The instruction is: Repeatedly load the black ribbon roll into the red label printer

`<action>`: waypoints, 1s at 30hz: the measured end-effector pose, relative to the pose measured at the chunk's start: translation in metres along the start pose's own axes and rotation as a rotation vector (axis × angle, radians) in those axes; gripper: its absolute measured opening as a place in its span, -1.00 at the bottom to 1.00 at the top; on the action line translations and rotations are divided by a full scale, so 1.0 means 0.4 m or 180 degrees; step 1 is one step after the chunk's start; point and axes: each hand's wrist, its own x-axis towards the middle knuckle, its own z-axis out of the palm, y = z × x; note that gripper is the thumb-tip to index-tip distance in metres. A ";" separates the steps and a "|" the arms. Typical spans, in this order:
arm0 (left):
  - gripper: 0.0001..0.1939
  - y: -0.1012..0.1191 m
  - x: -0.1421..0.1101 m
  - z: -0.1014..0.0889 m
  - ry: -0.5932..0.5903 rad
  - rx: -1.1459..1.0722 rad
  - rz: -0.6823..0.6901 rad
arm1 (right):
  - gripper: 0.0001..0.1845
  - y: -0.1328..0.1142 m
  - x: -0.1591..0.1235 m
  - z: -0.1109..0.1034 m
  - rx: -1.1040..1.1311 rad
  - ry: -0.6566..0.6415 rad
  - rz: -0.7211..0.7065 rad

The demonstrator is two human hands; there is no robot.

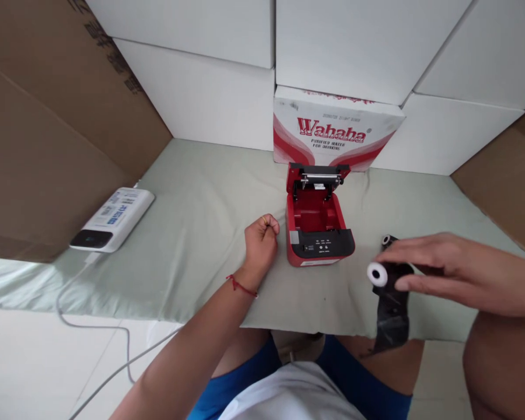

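Note:
A red label printer (317, 216) stands on the cloth-covered table with its lid (319, 178) raised and its red inside showing. Just left of the printer, apart from it, my left hand (261, 242) rests as a fist with a ring and a red wrist cord. On the right, my right hand (437, 265) grips a black printer ribbon (394, 291) between thumb and fingers. One white core end (377, 274) faces the printer. A second, smaller spool end (388, 240) shows behind my fingers. A loose length of black film hangs past the table's front edge.
A white power bank (114, 219) with a grey cable (91, 326) lies at the left. Behind the printer stands a Wahaha water carton (336, 131) against stacked white boxes (201, 87). Brown cardboard (48, 146) rises at the left, and more cardboard (507, 181) at the right.

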 end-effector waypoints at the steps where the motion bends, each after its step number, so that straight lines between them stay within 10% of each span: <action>1: -0.88 0.000 0.000 0.000 -0.0002 0.0008 0.0004 | -0.60 -0.023 0.024 -0.008 0.0027 0.0030 -0.0041; 11: -0.83 0.017 -0.023 -0.005 0.0293 0.0055 0.0374 | -0.66 -0.180 0.321 -0.041 -0.0370 -0.0684 -0.0114; 15: -0.78 0.042 -0.093 -0.026 0.0493 0.0373 0.1259 | -0.65 -0.192 0.346 -0.018 -0.0691 -0.0870 -0.0105; 22: -0.23 0.085 -0.197 -0.010 -0.0549 0.1050 0.2781 | -0.82 -0.189 0.399 0.021 -0.0711 -0.1247 -0.0198; 30: -0.67 0.089 -0.185 0.006 -0.0474 0.1446 0.3272 | -0.77 -0.191 0.305 -0.090 -0.0032 -0.0690 -0.0420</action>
